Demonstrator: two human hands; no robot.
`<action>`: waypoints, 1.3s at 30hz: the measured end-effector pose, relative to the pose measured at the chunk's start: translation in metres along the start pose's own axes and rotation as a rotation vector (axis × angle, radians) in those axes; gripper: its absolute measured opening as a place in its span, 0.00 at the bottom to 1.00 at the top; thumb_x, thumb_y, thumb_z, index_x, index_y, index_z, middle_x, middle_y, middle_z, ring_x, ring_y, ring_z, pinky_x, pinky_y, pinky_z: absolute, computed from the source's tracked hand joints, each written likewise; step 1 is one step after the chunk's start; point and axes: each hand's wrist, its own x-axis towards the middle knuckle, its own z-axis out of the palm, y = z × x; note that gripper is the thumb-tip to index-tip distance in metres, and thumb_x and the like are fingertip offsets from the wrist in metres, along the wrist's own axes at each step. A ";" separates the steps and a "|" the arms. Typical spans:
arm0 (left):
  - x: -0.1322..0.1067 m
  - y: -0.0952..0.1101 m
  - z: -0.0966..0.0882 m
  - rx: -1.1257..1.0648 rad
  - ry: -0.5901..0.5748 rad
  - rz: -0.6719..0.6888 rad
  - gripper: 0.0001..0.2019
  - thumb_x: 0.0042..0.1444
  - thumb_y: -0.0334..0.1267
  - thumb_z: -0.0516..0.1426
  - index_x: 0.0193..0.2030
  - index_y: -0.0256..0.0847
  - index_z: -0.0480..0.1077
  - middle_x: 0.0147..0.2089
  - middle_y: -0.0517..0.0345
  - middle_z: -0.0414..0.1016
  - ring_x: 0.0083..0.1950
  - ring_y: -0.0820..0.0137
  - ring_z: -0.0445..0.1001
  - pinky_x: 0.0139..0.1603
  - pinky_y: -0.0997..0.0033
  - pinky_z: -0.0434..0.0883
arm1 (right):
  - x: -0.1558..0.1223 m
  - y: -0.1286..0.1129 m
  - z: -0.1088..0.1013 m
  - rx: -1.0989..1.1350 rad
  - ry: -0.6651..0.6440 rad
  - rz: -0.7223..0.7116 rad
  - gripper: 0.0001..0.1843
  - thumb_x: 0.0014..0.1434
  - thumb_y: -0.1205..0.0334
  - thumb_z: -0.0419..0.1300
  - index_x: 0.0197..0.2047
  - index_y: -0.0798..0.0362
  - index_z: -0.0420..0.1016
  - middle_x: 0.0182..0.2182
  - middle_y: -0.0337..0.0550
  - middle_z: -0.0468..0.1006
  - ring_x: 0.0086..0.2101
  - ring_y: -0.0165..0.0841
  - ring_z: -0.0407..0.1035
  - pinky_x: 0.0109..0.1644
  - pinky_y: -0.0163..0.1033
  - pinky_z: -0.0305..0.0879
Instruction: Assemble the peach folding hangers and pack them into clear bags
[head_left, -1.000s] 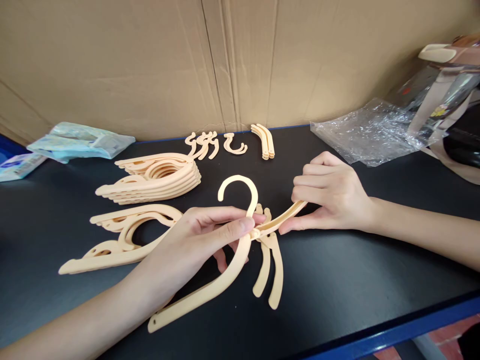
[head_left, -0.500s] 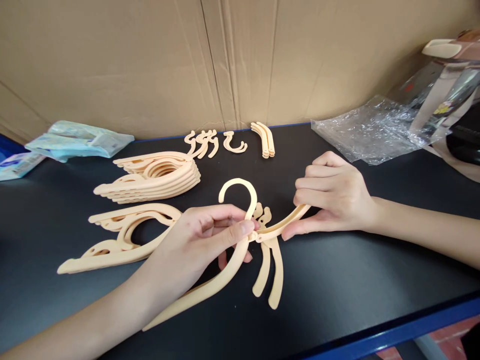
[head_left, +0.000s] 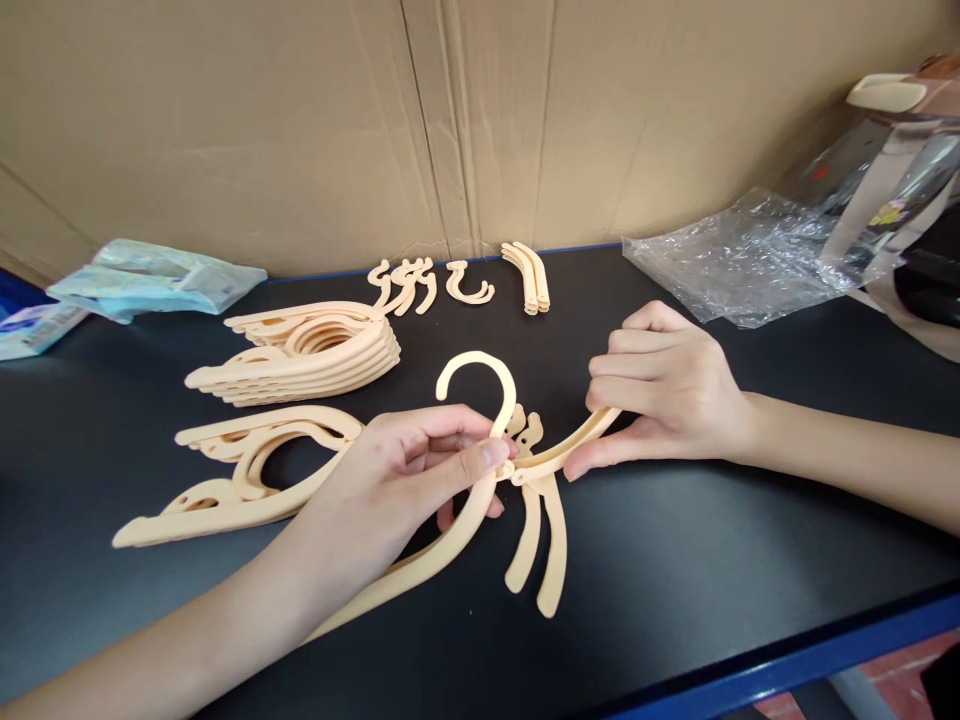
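Between finger and thumb my left hand point(head_left: 427, 465) pinches a cream plastic hanger point(head_left: 442, 555) near the base of its hook, which curls upward. One arm of the hanger runs down toward the front left, partly behind my wrist. My right hand point(head_left: 664, 395) is closed around the outer end of a curved hanger arm piece point(head_left: 562, 447). That piece's inner end meets the hanger at my left fingertips; whether it is joined there I cannot tell. Two loose curved pieces point(head_left: 553, 560) lie on the table just beneath.
Folded hangers point(head_left: 315, 365) are stacked at the left, with another folded hanger point(head_left: 217, 505) in front. Loose hooks point(head_left: 409, 285) and short arm pieces point(head_left: 529, 275) lie at the back. Clear plastic wrap point(head_left: 742, 260) and a bottle point(head_left: 900, 150) stand right; a blue packet point(head_left: 150, 280) lies left.
Very little differs. The hanger has tilted slightly in my left hand, its hook a touch higher and its lower arm shifted a little right. Both hands keep their hold.
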 end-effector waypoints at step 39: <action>0.001 0.000 0.005 0.144 0.025 0.136 0.12 0.62 0.43 0.58 0.31 0.39 0.73 0.27 0.65 0.72 0.27 0.79 0.66 0.25 0.83 0.60 | 0.000 -0.001 0.006 0.184 -0.022 0.086 0.31 0.62 0.37 0.57 0.20 0.53 0.61 0.15 0.30 0.60 0.21 0.25 0.52 0.34 0.38 0.54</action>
